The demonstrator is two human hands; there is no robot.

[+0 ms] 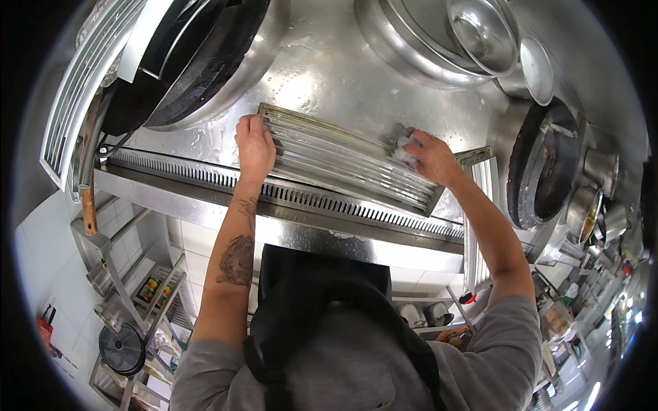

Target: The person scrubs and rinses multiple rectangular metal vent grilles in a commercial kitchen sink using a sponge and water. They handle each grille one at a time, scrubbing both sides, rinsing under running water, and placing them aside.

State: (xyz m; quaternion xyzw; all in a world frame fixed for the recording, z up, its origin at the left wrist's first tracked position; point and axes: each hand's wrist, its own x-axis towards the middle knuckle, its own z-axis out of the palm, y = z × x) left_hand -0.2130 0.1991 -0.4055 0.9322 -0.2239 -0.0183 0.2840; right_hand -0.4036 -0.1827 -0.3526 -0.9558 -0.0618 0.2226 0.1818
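A stainless steel baffle grease filter (344, 156) lies slantwise on the wet steel worktop (329, 67), its long slats running from upper left to lower right. My left hand (256, 146) grips the filter's left end, fingertips over the corner. Near the far edge, towards the right, my right hand (436, 158) holds a soapy scrubbing pad (402, 146) against the slats. White suds cover part of the pad, so its exact kind is unclear. Just beyond the filter's right end, partly behind my right forearm, stands another slatted filter (480, 174).
A slotted drain channel (308, 199) runs along the worktop's front edge. At the left are a dark wok (216, 77), a wooden handle (90, 205) and a further filter (77, 108). Steel bowls (483, 36) sit at the back right, a blackened wok burner ring (542, 164) at the right.
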